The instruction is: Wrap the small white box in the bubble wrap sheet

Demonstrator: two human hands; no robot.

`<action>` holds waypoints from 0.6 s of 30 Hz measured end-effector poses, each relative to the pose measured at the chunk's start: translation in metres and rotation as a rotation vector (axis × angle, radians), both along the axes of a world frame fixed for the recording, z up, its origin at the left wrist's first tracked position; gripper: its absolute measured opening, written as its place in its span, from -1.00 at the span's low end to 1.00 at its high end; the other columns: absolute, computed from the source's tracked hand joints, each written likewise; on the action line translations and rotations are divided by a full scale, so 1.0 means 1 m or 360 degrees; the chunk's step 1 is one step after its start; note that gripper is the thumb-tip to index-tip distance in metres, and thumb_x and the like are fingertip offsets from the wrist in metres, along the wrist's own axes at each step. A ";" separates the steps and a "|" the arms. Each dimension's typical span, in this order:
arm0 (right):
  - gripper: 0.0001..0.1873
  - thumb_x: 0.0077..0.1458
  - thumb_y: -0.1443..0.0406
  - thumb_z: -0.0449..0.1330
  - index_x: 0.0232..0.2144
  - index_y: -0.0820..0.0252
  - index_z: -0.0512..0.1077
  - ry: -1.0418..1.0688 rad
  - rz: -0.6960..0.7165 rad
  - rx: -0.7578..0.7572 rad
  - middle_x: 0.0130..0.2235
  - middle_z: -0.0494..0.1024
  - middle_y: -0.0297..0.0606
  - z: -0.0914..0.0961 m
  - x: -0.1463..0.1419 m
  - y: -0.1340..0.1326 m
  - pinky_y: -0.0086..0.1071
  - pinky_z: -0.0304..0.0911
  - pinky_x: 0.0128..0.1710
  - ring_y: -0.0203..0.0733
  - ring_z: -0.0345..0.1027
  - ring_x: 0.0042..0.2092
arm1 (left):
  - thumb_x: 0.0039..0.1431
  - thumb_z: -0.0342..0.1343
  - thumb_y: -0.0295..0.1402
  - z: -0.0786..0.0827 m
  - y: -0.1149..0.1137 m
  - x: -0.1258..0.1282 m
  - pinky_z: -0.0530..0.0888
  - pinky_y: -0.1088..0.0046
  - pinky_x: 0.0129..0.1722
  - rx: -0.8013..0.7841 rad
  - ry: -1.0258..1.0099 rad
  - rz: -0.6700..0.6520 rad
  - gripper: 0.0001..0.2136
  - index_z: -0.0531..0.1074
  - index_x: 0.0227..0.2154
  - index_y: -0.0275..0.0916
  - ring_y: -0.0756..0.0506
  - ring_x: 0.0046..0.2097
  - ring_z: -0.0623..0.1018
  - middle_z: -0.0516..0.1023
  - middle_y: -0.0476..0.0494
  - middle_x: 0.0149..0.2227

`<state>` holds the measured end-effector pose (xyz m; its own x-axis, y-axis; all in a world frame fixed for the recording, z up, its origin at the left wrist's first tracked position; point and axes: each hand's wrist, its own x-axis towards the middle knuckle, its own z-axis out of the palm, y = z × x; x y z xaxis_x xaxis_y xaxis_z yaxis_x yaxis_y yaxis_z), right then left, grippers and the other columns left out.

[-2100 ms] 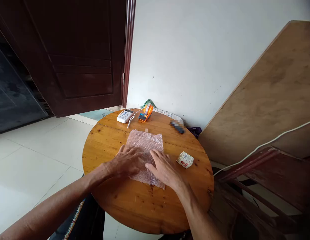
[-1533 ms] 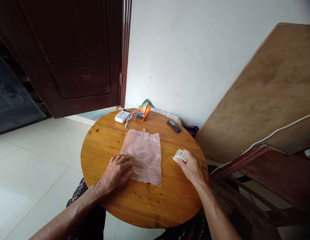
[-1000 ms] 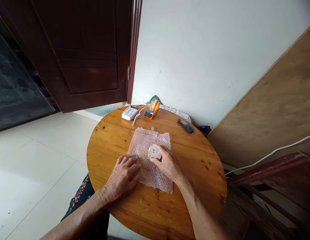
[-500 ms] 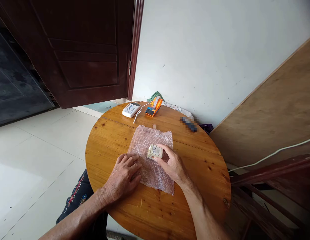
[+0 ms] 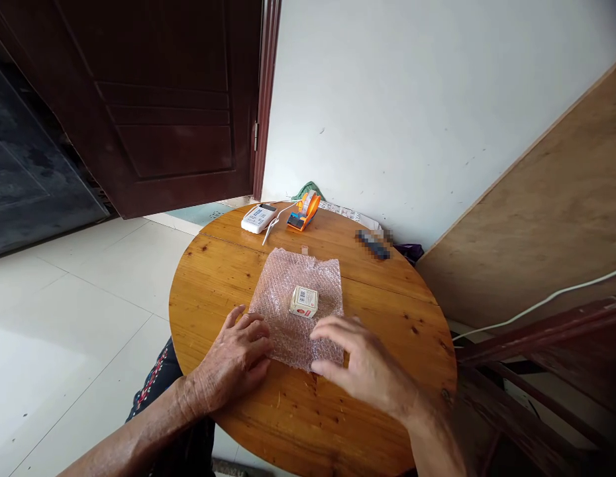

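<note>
A small cream-coloured box (image 5: pixel 304 302) with a barcode and a red mark rests on a sheet of bubble wrap (image 5: pixel 283 271), near its middle. The sheet lies flat on the round wooden table. At the sheet's lower left edge is my left hand (image 5: pixel 241 351), palm down with its fingers spread and bent, holding nothing. My right hand (image 5: pixel 360 358) hovers over the lower right part of the sheet, apart from the box. Its thumb and fingers are apart, with nothing between them, and it is slightly blurred.
Toward the back of the wooden table (image 5: pixel 213 285) are a white device (image 5: pixel 259 218) with a cord, an orange tape dispenser (image 5: pixel 305 211) and a pixelated dark object (image 5: pixel 372 245). A white wall (image 5: pixel 387 99) rises behind, and a dark red door (image 5: pixel 173 99) stands at the left.
My right hand has let go of the box and moved back toward me and to the right. The box now stands on the bubble wrap. My left hand has shifted slightly.
</note>
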<state>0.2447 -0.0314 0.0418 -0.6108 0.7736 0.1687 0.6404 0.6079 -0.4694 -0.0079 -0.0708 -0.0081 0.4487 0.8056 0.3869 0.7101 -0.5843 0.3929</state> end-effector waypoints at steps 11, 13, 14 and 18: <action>-0.78 0.23 0.46 0.06 -0.42 0.15 0.40 -0.0021 -0.0287 0.0505 -0.37 0.57 -0.31 -0.019 -0.012 -0.022 -0.33 0.19 -0.24 -0.20 0.37 -0.33 | 0.12 0.22 -0.28 0.025 0.026 0.012 0.38 0.10 0.07 -0.0051 -0.0142 -0.0009 -0.77 0.45 -0.19 -0.25 -0.21 -0.07 0.51 0.57 -0.20 -0.15; -0.79 0.24 0.43 0.05 -0.42 0.14 0.38 -0.0043 -0.0333 0.0476 -0.41 0.54 -0.33 -0.002 -0.012 -0.008 -0.33 0.15 -0.25 -0.20 0.34 -0.36 | 0.02 0.31 -0.11 0.036 0.034 0.017 0.35 0.00 0.11 -0.0023 -0.0089 0.0040 -0.45 0.41 0.03 -0.29 -0.30 0.01 0.49 0.56 -0.28 -0.05; -0.79 0.24 0.41 0.04 -0.43 0.14 0.37 -0.0055 -0.0360 0.0466 -0.44 0.53 -0.33 0.004 -0.012 0.000 -0.33 0.13 -0.25 -0.20 0.33 -0.37 | -0.03 0.35 -0.09 0.040 0.039 0.020 0.34 -0.03 0.12 -0.0002 -0.0045 0.0071 -0.43 0.43 0.01 -0.29 -0.33 0.03 0.49 0.56 -0.30 -0.04; -0.80 0.22 0.36 0.02 -0.43 0.12 0.37 -0.0082 -0.0502 0.0298 -0.51 0.47 -0.36 0.015 -0.009 0.029 -0.36 0.03 -0.38 -0.24 0.25 -0.48 | 0.02 0.33 -0.30 0.042 0.061 0.035 0.35 0.04 0.12 -0.0066 0.0008 0.0130 -0.80 0.53 -0.29 -0.23 -0.29 0.02 0.52 0.59 -0.22 -0.06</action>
<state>0.2352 -0.0022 0.0572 -0.3588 0.8838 0.3004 0.8299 0.4493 -0.3307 0.0269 -0.0101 0.0342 0.3828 0.8549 0.3502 0.7568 -0.5076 0.4118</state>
